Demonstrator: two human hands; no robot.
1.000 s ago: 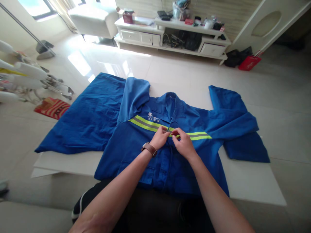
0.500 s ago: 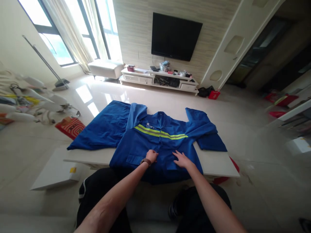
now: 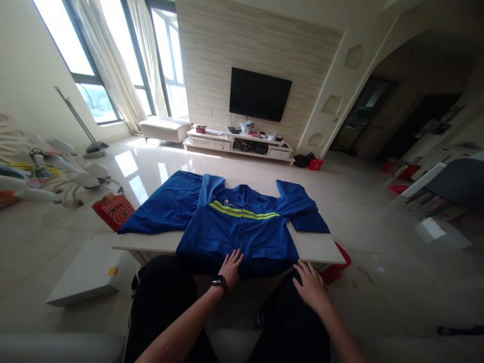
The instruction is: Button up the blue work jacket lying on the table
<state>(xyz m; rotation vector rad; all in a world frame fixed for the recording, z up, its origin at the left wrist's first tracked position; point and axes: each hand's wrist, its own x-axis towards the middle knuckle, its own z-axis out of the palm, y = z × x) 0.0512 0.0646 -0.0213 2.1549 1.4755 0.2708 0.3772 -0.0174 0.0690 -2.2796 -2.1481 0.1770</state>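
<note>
A blue work jacket (image 3: pixel 234 227) with a yellow-green reflective stripe across its chest lies spread on a low white table (image 3: pixel 317 248), collar away from me. Its lower hem hangs over the near edge. My left hand (image 3: pixel 230 268), a dark watch on the wrist, rests on the jacket's lower front with fingers stretched out and nothing held. Over by my right knee, just off the jacket's right lower corner, my right hand (image 3: pixel 310 286) has its fingers spread and holds nothing. More blue cloth, a folded garment (image 3: pixel 162 204), lies flat at the table's left end.
A white box (image 3: pixel 85 275) sits on the floor left of the table, near a red patterned bag (image 3: pixel 113 212). Something red (image 3: pixel 338 263) shows under the table's right end. Farther off are a TV stand (image 3: pixel 238 142) and a wall television (image 3: pixel 260 94).
My left hand's fingers have opened from a pinch on the jacket front. My right hand has left the jacket and moved right, towards my knee. The view has tilted upward.
</note>
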